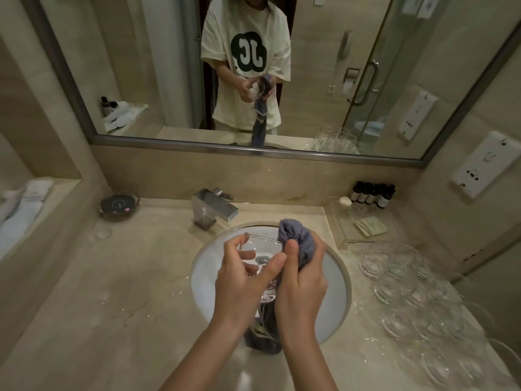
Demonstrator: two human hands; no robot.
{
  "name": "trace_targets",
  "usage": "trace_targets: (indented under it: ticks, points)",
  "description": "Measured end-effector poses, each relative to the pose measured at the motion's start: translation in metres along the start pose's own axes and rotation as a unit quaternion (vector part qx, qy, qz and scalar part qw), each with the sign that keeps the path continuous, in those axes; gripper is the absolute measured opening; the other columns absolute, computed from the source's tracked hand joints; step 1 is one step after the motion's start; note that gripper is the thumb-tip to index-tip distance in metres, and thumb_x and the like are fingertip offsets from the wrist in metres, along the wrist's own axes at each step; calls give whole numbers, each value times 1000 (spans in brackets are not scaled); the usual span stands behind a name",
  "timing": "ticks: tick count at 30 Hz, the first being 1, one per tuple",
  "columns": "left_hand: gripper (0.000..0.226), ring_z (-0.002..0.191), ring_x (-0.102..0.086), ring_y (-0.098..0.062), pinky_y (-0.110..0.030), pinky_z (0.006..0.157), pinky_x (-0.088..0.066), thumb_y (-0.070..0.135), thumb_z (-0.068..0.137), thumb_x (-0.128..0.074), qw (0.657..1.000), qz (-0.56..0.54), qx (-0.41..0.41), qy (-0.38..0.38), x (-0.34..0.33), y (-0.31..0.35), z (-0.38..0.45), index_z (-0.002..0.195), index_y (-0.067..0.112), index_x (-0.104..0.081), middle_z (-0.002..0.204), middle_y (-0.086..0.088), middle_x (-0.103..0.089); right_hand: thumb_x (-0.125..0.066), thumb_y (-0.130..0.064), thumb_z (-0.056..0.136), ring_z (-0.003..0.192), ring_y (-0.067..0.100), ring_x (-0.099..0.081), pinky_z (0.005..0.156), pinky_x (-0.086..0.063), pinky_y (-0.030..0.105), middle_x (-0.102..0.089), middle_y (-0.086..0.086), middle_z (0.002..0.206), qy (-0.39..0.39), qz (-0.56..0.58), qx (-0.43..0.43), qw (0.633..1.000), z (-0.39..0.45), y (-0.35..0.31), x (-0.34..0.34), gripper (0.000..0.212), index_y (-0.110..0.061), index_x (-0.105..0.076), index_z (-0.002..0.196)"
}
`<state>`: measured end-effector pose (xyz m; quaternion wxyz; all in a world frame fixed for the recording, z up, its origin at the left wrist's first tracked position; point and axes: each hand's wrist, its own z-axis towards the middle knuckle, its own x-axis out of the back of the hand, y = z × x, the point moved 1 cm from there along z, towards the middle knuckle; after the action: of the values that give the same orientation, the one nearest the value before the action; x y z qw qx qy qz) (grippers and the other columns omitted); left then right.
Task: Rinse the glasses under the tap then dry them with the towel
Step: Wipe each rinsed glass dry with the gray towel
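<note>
Item: one clear glass [260, 256], held tilted over the round white sink [335, 294], its rim toward the far side. The left hand [242, 280] was curled round the glass, thumb pressed along the near-right side, fingers spread and bent over the left wall; grip partly closed, firm on the glass. The right hand [303, 280] was closed round a blue-grey towel [296, 241], thumb up against the cloth; a bunched end of the towel stood above the fist, touching the glass rim on the right. The rest of the towel hung down between the wrists, over the near edge of the sink.

Surroundings: square chrome tap [214, 207] on the far side of the sink, no water seen running. Beige marble counter [118, 292] with water drops to the left. A group of clear glasses [414, 294] standing on the counter to the right of the sink. Far right: a row of small dark bottles [373, 193] by the wall. Far left: a dark round dish [119, 205]. Mirror [169, 66] above, showing the person with the same glass and towel.
</note>
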<state>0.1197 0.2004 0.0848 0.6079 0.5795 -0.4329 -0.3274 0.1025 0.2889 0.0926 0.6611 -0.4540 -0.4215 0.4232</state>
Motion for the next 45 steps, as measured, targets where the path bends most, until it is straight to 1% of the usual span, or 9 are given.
trace_targets:
  ticks: [5,11,16,24,28,32,39,43,45]
  points:
    - [68,90,-67,-13,-23,78,-48,73,48,-63,997,-68,16,-31,7,-1,11,105,36,-58,96,5,-67,-40,-46,99,71,-3,-65,63,-45,11,-69,-18,72,-12,80,-79,994,2,-4,-4,10,-41,-48,101]
    - [56,93,-64,4,-10,76,-45,64,59,-60,992,-99,10,-82,9,9,8,104,31,-64,93,15,-70,-41,-46,99,75,12,-72,67,-54,29,-73,-6,78,-51,249,-229,940,15,0,-7,34,-22,-57,117]
    - [62,78,-65,-13,-38,79,-53,83,56,-45,1000,-12,8,22,22,5,14,96,37,-54,92,5,-66,-44,-41,98,81,1,-68,74,-51,20,-72,-14,83,-33,167,-140,975,5,-3,-9,12,-37,-53,103]
    - [68,62,-68,-3,-19,49,-51,46,71,-79,993,-106,43,-27,18,2,1,123,11,-52,103,-9,-65,-42,-43,100,80,-7,-58,69,-43,11,-61,-17,89,-60,105,-90,989,7,-8,-7,17,-30,-49,108]
    - [73,92,-70,-11,-28,74,-55,69,59,-62,993,-103,49,-35,16,-12,-4,114,21,-62,105,0,-72,-41,-47,99,89,6,-65,81,-50,26,-65,-10,96,-67,128,-138,980,7,5,-7,17,-35,-52,105]
    - [70,93,-61,-9,-38,92,-51,80,56,-44,999,-20,47,-10,16,-16,-6,103,31,-59,103,8,-62,-41,-43,100,74,-6,-59,69,-45,15,-62,-14,86,-59,81,-118,988,-4,7,-5,23,-25,-50,111]
    - [68,73,-63,-10,-15,54,-48,55,58,-73,999,-34,8,-25,23,-11,-10,115,25,-49,96,-2,-62,-41,-41,101,69,-13,-57,65,-42,8,-61,-16,83,-72,75,-95,990,-6,5,-1,13,-30,-48,102]
    - [57,67,-65,-7,-27,62,-55,64,56,-66,981,-140,98,-91,20,-16,-7,97,24,-65,81,3,-72,-43,-56,94,90,15,-70,90,-54,43,-71,1,99,-88,170,-195,962,1,19,-6,28,-33,-56,105]
    - [42,68,-62,2,-22,71,-52,65,72,-62,986,-107,92,-86,18,-14,-7,96,31,-67,80,8,-69,-44,-61,89,92,22,-70,90,-54,46,-70,1,101,-71,149,-197,966,-1,19,-6,29,-38,-56,103]
